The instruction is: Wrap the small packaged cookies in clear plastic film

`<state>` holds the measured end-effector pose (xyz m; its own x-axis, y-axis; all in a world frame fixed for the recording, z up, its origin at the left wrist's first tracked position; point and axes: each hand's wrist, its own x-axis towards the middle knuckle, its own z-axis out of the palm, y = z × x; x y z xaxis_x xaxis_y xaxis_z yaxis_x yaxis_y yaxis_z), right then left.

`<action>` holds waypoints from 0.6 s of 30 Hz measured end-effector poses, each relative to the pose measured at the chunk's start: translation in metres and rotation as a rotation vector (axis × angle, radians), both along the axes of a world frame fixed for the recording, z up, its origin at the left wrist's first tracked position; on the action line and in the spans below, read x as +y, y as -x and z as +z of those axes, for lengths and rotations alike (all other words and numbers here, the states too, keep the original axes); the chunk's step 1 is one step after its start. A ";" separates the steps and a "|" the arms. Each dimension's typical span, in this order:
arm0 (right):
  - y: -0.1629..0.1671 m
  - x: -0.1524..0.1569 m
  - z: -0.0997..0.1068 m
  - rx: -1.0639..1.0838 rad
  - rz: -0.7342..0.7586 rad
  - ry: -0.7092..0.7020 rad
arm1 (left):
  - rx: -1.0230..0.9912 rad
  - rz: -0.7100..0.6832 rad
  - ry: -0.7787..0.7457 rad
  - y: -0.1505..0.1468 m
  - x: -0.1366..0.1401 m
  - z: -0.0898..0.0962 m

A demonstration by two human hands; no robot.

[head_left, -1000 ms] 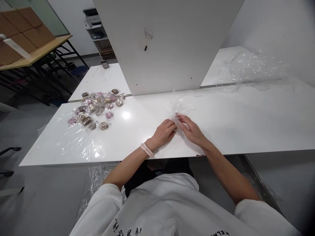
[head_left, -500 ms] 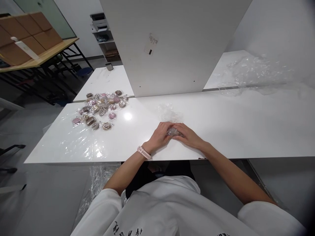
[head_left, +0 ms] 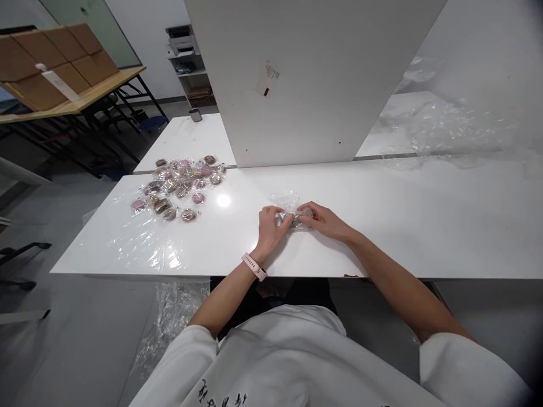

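Your left hand [head_left: 270,229] and right hand [head_left: 328,223] pinch the wrap [head_left: 298,221] from both sides; if you pull apart too strongly, it may tear.

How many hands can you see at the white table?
2: the left hand, with a pale pink wristband, grips the left end of a clear plastic packet; the right hand grips its right end. No other hand shows.
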<state>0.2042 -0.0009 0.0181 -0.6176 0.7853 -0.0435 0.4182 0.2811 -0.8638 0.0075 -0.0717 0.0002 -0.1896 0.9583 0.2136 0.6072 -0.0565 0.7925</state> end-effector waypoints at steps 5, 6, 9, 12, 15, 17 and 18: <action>0.006 0.032 0.002 0.076 0.100 0.280 | -0.453 -0.068 0.117 0.000 0.019 0.003; 0.008 0.037 0.002 0.078 0.086 0.331 | -0.498 -0.122 0.136 0.000 0.022 0.003; 0.011 0.038 -0.003 0.075 -0.009 0.417 | -0.464 -0.216 0.101 -0.001 0.021 0.002; 0.012 0.015 -0.009 0.004 -0.162 0.163 | -0.269 -0.213 0.029 -0.003 0.015 0.001; 0.008 -0.017 -0.016 -0.082 -0.183 -0.417 | -0.102 -0.232 0.022 -0.004 0.016 0.007; 0.005 -0.029 -0.021 -0.104 -0.061 -0.677 | -0.053 -0.292 0.065 -0.002 0.023 0.013; 0.004 -0.030 -0.024 -0.107 -0.006 -0.734 | -0.043 -0.324 0.094 -0.001 0.027 0.016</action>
